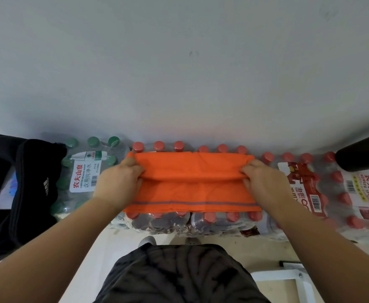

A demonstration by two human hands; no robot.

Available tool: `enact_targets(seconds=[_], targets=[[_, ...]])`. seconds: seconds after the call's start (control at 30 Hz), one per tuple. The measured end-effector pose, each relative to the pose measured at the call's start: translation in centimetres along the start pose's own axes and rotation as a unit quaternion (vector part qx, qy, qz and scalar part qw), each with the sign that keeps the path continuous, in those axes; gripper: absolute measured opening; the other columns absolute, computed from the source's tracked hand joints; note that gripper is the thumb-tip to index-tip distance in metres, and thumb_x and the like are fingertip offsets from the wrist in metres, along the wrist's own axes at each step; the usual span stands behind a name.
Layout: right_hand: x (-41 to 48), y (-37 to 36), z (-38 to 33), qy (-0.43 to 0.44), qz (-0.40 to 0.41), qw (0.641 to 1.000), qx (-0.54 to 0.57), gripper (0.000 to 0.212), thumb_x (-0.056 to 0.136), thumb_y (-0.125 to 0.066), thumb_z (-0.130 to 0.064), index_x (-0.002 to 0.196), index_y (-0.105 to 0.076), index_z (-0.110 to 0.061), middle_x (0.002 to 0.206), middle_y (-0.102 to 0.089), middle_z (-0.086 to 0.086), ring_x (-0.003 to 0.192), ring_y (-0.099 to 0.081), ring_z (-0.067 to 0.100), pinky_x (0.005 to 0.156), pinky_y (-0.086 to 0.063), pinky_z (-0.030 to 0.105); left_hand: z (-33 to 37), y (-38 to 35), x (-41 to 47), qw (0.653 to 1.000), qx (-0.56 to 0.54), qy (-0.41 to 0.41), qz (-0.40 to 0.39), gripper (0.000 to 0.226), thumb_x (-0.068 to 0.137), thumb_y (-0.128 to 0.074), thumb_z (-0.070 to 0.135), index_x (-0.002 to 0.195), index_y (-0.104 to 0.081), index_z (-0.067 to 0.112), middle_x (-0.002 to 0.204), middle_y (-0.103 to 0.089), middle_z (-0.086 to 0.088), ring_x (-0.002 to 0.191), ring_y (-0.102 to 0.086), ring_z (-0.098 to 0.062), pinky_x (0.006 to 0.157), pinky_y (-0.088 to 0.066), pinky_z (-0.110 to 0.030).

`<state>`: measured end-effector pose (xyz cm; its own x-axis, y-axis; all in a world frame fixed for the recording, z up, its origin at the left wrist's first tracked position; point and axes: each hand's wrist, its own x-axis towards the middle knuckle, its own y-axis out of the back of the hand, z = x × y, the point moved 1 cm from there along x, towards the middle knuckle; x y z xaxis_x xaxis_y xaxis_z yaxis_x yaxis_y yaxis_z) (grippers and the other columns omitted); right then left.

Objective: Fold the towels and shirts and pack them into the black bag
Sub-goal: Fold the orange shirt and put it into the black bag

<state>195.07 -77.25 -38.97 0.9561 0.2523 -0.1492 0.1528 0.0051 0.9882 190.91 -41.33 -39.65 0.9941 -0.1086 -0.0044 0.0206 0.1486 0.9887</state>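
Orange towel [192, 186] lies partly folded across red-capped bottle packs [223, 221], with both hands pinching its fold.

Its long axis runs left to right, with a grey stripe along the near edge. The left hand [119, 180] and right hand [264, 182] each pinch one end of the raised fold. The far edge lies close to the wall [179, 73]. The black bag [22, 193], showing an Adidas logo, sits left of a green-capped pack [85, 171] labelled 农夫山泉. A right-hand label reads NONGFU SPRING.

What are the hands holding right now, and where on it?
The left hand and right hand each pinch one end of the raised fold of the orange towel.
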Motion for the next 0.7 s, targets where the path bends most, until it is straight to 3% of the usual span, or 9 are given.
enact_targets(seconds=[0.03, 0.1, 0.17, 0.23, 0.3, 0.37, 0.43, 0.53, 0.7], targets=[[-0.4, -0.1, -0.1, -0.001, -0.007, 1.000, 0.001, 0.019, 0.089, -0.058, -0.030, 0.104, -0.068, -0.024, 0.114, -0.061, -0.003, 0.085, -0.067, 0.026, 0.066, -0.055, 0.038, 0.0, -0.2, -0.6, 1.000, 0.002, -0.004, -0.010, 0.009, 0.078, -0.076, 0.026, 0.083, -0.075, 0.018, 0.093, -0.068, -0.004, 0.060, -0.066, -0.033, 0.047, -0.052, -0.036], [-1.0, 0.1, -0.4, 0.000, -0.022, 1.000, -0.007, 0.028, 0.088, -0.058, -0.044, 0.105, -0.068, -0.025, 0.115, -0.060, -0.005, 0.088, -0.067, 0.023, 0.068, -0.054, 0.035, 0.2, -0.4, -1.4, 1.000, 0.007, -0.016, -0.023, 0.032, 0.085, -0.059, 0.049, 0.079, -0.074, 0.021, 0.089, -0.067, 0.002, 0.061, -0.066, -0.027, 0.048, -0.051, -0.032], [-0.9, 0.9, -0.8, -0.002, -0.003, 1.000, -0.020, 0.035, 0.090, -0.055, -0.053, 0.095, -0.068, -0.021, 0.104, -0.062, -0.001, 0.084, -0.066, 0.025, 0.067, -0.052, 0.035, 0.3, -0.1, -1.4, 1.000, 0.001, -0.011, -0.008, 0.049, 0.088, -0.041, 0.057, 0.079, -0.073, 0.022, 0.087, -0.067, 0.003, 0.064, -0.066, -0.026, 0.051, -0.051, -0.032], [0.0, 1.7, -1.0, -0.003, 0.039, 0.999, -0.026, 0.032, 0.094, -0.053, -0.045, 0.089, -0.065, -0.016, 0.097, -0.061, 0.003, 0.077, -0.065, 0.029, 0.066, -0.052, 0.037, 0.1, 0.6, -0.5, 1.000, -0.009, 0.014, 0.002, 0.041, 0.092, -0.045, 0.049, 0.088, -0.073, 0.020, 0.091, -0.066, -0.002, 0.070, -0.066, -0.031, 0.057, -0.054, -0.038], [1.7, 2.2, -1.0, 0.004, 0.039, 0.999, -0.020, 0.026, 0.095, -0.054, -0.037, 0.106, -0.063, -0.015, 0.110, -0.059, 0.004, 0.085, -0.065, 0.031, 0.068, -0.052, 0.039, 0.2, 1.4, 1.1, 0.999, -0.025, 0.041, -0.005, 0.026, 0.092, -0.057, 0.035, 0.106, -0.071, 0.017, 0.105, -0.064, -0.007, 0.083, -0.066, -0.036, 0.067, -0.055, -0.043], [3.6, 2.4, -1.0, 0.024, -0.021, 0.999, -0.008, 0.037, 0.093, -0.059, -0.037, 0.124, -0.058, -0.018, 0.126, -0.054, 0.002, 0.100, -0.064, 0.031, 0.078, -0.054, 0.041, 0.4, 1.7, 3.0, 0.997, -0.040, 0.040, -0.049, 0.037, 0.091, -0.061, 0.027, 0.126, -0.063, 0.017, 0.129, -0.059, -0.008, 0.105, -0.063, -0.036, 0.085, -0.054, -0.046], [5.1, 2.3, -1.0, 0.031, -0.090, 0.995, -0.015, 0.044, 0.090, -0.064, -0.040, 0.129, -0.056, -0.021, 0.128, -0.055, 0.002, 0.109, -0.061, 0.028, 0.085, -0.052, 0.039, 0.4, 1.5, 4.7, 0.991, -0.025, 0.032, -0.124, 0.043, 0.089, -0.061, 0.026, 0.131, -0.058, 0.017, 0.135, -0.056, -0.007, 0.115, -0.059, -0.033, 0.094, -0.051, -0.044], [6.2, 1.7, -0.5, 0.028, -0.117, 0.993, -0.024, 0.038, 0.086, -0.070, -0.040, 0.119, -0.064, -0.022, 0.119, -0.061, 0.003, 0.107, -0.061, 0.026, 0.085, -0.050, 0.037, 0.5, 0.9, 5.9, 0.984, 0.009, 0.029, -0.174, 0.025, 0.087, -0.062, 0.028, 0.109, -0.065, 0.017, 0.113, -0.059, -0.005, 0.101, -0.061, -0.028, 0.084, -0.052, -0.040], [6.3, 1.9, -0.1, 0.013, -0.095, 0.995, -0.020, 0.018, 0.089, -0.067, -0.031, 0.101, -0.065, -0.019, 0.106, -0.058, 0.003, 0.092, -0.062, 0.027, 0.079, -0.054, 0.039, 0.5, 0.9, 6.4, 0.990, -0.005, 0.057, -0.126, 0.010, 0.083, -0.063, 0.021, 0.093, -0.063, 0.017, 0.099, -0.059, -0.005, 0.090, -0.061, -0.028, 0.071, -0.047, -0.035]])
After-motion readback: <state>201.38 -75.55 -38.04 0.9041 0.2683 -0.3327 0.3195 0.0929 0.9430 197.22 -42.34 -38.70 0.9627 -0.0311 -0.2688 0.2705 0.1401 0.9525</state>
